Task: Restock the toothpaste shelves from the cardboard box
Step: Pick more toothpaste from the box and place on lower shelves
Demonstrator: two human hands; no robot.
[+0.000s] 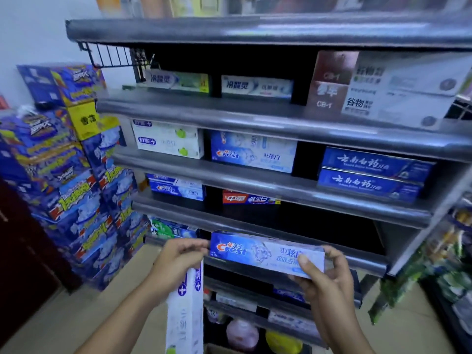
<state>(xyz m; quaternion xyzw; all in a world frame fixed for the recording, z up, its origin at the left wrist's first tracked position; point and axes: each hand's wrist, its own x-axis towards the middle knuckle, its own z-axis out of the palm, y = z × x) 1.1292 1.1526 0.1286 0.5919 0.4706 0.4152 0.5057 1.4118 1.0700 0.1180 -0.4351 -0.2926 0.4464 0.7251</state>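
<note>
A blue Crest toothpaste box [265,252] is held level in front of the lower shelf edge [365,264]. My right hand [324,274] grips its right end, thumb on the front face. My left hand [178,261] touches the box's left end with its fingertips and also holds a white toothpaste box [185,312] that hangs downward. The dark shelf unit [255,118] carries more toothpaste boxes: white ones [168,139], a Crest stack [252,152] and dark blue ones [373,175]. No cardboard box is visible.
Stacked blue and yellow product cartons [69,169] fill the left side by the wall. A red toothpaste box [247,198] lies on the shelf below the Crest stack. Green packages [449,264] hang at the right. Tan floor [97,310] shows at lower left.
</note>
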